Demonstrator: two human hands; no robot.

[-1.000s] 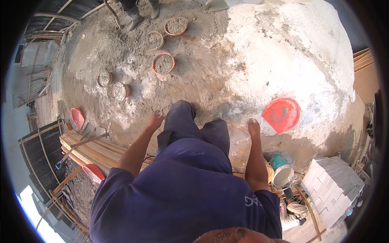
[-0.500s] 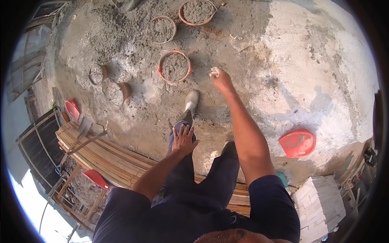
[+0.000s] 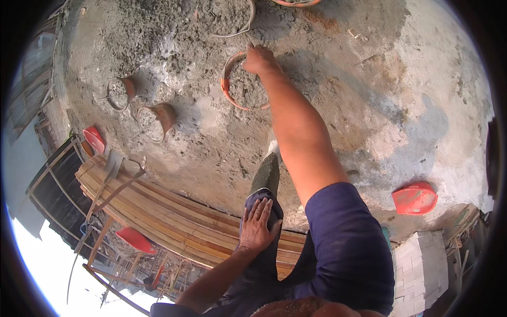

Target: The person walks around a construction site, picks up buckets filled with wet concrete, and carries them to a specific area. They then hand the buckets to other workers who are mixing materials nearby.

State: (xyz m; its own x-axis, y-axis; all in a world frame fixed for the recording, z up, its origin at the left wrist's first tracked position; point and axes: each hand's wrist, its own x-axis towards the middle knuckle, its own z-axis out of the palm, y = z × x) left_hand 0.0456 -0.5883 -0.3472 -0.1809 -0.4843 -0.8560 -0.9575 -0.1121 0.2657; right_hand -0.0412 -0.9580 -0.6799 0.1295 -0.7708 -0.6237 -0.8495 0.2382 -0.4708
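My left hand lies flat on my bent knee, its fingers slightly spread and holding nothing. My right hand reaches out over an orange-rimmed bucket filled with wet grey concrete. Its fingers curl down at the bucket's far rim; the hand hides whatever they grip, so I cannot tell whether it is the rim or a handle. My right forearm passes over the bucket's right side and hides part of it.
Beyond are another filled bucket and part of an orange one. Two smaller buckets, one nearer, lie left. Stacked planks run behind my legs. A red scoop-shaped pan and white blocks stand right.
My right hand has moved forward and left, from beside the bucket to its far rim. My body leans further forward. The left hand stays on my knee.
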